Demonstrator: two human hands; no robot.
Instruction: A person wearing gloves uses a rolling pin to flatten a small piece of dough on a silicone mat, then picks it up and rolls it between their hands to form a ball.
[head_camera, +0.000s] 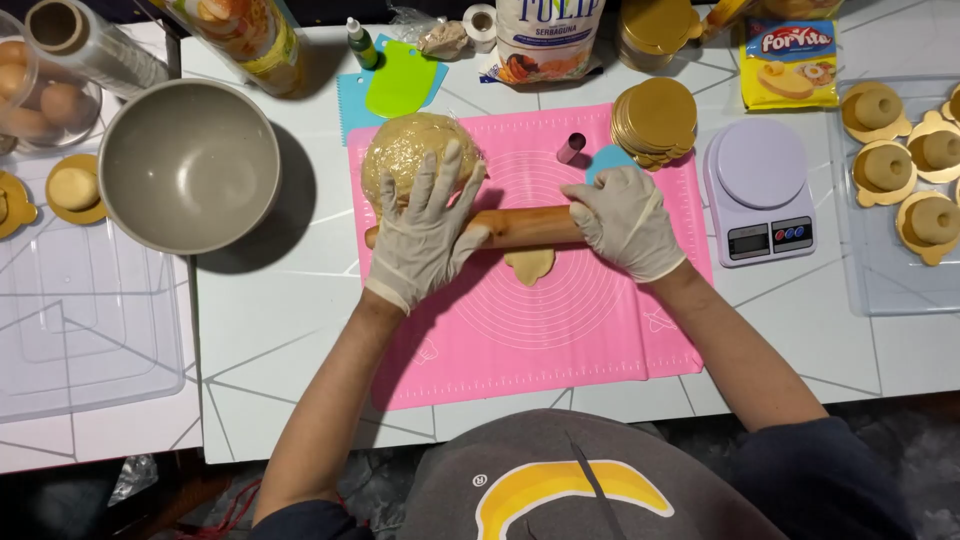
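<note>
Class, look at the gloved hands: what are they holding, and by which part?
Both hands, left and right, press a wooden rolling pin near its two ends.

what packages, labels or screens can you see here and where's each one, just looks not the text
Flour bag: top centre, behind the pink mat; white paper with blue lettering and an orange patch.
Yellow packet: top right, above the scale; flat, yellow with a red label and a food picture.
Kitchen scale: right of the mat; lilac, round platform, small grey screen beside coloured buttons.
</note>
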